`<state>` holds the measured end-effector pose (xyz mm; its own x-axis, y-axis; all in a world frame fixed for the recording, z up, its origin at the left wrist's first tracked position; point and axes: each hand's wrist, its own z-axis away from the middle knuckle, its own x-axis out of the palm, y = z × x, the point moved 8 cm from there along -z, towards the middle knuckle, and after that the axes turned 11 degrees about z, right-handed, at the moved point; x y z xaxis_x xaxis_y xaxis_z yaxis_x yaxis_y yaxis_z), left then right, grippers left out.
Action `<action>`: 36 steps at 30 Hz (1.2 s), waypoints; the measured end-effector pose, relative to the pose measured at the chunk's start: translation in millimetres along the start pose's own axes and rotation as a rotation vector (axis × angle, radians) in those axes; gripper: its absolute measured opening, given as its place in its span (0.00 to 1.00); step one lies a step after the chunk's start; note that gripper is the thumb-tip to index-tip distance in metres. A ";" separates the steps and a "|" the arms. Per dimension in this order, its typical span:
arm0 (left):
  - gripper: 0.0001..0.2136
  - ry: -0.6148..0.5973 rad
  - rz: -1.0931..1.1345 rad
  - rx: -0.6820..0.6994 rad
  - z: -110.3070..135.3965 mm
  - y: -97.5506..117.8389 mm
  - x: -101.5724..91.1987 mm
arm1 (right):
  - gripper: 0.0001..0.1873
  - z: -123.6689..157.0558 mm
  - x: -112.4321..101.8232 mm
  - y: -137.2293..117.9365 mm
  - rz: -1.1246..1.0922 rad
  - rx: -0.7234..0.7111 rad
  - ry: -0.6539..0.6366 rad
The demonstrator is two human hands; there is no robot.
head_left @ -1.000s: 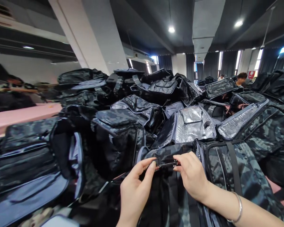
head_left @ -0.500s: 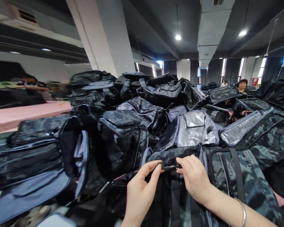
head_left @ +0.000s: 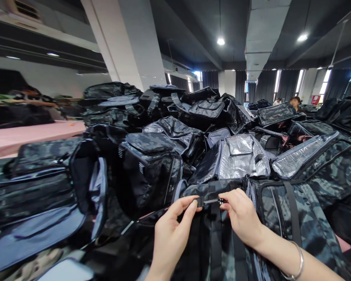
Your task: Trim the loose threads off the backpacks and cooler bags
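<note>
Pink table (head_left: pixel 32 134) far left of the camo bag (head_left: pixel 283 218), w/ a heap of bags (head_left: pixel 152 156) behind it. Left hand (head_left: pixel 169 234), grip pinched on the buckle (head_left: pixel 210 201) at the bag's top-left edge. Right hand (head_left: pixel 242 218), grip pinched on the buckle's other end, bracelet (head_left: pixel 296 261) on wrist.

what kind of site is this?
Likely a bag factory's finishing or inspection hall: heaps of identical camouflage bags, some open to silver lining, long pink worktable, big concrete pillar.
</note>
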<state>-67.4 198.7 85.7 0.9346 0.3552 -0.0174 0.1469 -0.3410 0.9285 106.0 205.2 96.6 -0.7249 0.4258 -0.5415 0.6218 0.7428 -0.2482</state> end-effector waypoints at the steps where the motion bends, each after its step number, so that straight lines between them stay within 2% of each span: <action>1: 0.14 0.004 -0.002 -0.001 -0.3 0.2 0.0 | 0.11 0.1 -0.1 -1.0 0.017 -0.008 -0.004; 7: 0.14 -0.022 -0.044 0.016 2.9 3.0 3.6 | 0.12 0.7 2.5 -9.1 0.167 -0.055 -0.041; 10: 0.14 -0.018 -0.049 0.035 4.5 4.3 1.9 | 0.11 0.0 1.3 -5.1 0.072 -0.025 -0.042; 13: 0.15 -0.012 -0.099 0.068 -0.1 6.8 -0.4 | 0.10 -1.5 -3.9 7.6 -0.070 0.083 0.016; 17: 0.16 -0.190 -0.357 0.155 -16.3 10.1 19.3 | 0.09 -2.0 -5.2 27.2 -0.175 0.258 0.087; 20: 0.14 -0.284 -0.552 0.269 -25.7 9.7 38.9 | 0.09 -2.4 -2.5 31.1 -0.169 0.279 0.097; 23: 0.13 -0.234 -0.613 0.346 -26.9 7.0 47.7 | 0.10 -1.4 -0.2 28.6 -0.066 0.254 0.066; 28: 0.11 -0.084 -0.633 0.491 -12.3 8.0 50.5 | 0.12 2.0 2.9 16.6 0.235 0.168 -0.025; 36: 0.09 -0.036 -0.672 0.587 -3.9 6.1 52.6 | 0.12 5.6 4.9 10.4 0.332 0.134 -0.052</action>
<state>-18.6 218.7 91.8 0.5994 0.6167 -0.5103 0.8004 -0.4644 0.3790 110.6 212.1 86.8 -0.4633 0.6029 -0.6495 0.8565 0.4929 -0.1533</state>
